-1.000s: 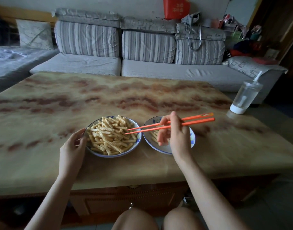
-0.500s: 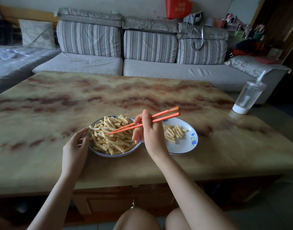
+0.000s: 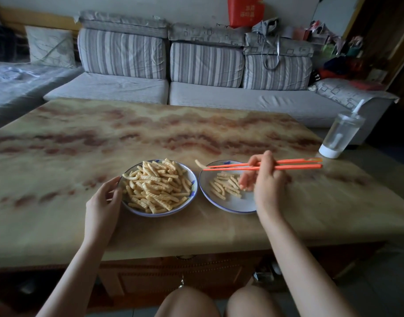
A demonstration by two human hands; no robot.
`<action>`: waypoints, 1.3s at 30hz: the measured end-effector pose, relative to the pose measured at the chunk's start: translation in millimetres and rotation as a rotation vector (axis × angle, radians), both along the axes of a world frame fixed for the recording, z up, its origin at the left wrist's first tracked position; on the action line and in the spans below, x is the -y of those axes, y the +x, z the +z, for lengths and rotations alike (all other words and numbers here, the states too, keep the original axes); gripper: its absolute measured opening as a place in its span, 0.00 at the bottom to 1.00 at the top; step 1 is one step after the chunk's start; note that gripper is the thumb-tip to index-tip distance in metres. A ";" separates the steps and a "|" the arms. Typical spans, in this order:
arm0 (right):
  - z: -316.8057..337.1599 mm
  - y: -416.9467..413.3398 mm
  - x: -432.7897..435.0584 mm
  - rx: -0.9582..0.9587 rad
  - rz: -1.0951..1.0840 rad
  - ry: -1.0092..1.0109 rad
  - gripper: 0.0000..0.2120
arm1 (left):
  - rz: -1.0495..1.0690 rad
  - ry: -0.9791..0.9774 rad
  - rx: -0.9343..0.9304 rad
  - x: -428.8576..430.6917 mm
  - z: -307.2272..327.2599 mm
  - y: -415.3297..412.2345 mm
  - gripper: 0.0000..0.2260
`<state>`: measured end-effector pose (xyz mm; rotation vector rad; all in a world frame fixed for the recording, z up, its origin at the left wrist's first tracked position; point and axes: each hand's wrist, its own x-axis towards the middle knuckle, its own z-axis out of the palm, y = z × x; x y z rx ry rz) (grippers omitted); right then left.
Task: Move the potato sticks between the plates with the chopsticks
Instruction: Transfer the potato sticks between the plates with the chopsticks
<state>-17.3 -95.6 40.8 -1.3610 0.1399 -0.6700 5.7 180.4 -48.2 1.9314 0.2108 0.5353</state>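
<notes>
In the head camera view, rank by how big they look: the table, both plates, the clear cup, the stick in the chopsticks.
1. table
2. left plate and right plate, about alike
3. clear cup, though farther away
4. potato stick in the chopsticks

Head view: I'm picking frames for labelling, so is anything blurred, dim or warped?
Head view: dim, soft light, darkest below the table; the right hand has slightly motion-blurred fingers; the chopsticks and potato sticks are fairly sharp; the wide lens bows the table's edges; no strong glare.
</notes>
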 end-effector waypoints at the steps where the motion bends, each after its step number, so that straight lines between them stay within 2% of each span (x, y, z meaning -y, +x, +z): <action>1: -2.2 -0.5 8.9 -0.006 -0.035 0.001 0.22 | 0.000 0.002 0.003 0.4 0.1 -0.1 0.13; 8: -21.5 -4.3 34.6 -0.104 -0.090 -0.058 0.22 | 0.000 0.016 0.007 0.7 -0.1 -0.2 0.13; 13: -16.1 -5.4 25.6 -0.066 -0.063 -0.058 0.20 | 0.002 0.013 0.014 0.0 -1.0 0.0 0.13; 19: -2.6 2.0 -10.6 -0.013 0.098 -0.004 0.21 | 0.001 0.020 0.011 0.4 0.4 0.0 0.13; 26: -4.8 15.9 -46.7 -0.033 0.259 -0.147 0.22 | 0.000 0.001 0.010 1.0 0.9 -0.2 0.13; 31: -12.0 21.2 -54.4 -0.072 0.256 -0.171 0.22 | 0.001 0.005 0.013 -0.1 0.0 0.9 0.13; 39: -10.6 16.2 -38.8 -0.064 0.173 -0.064 0.22 | 0.000 -0.005 0.009 -0.2 -0.5 0.4 0.12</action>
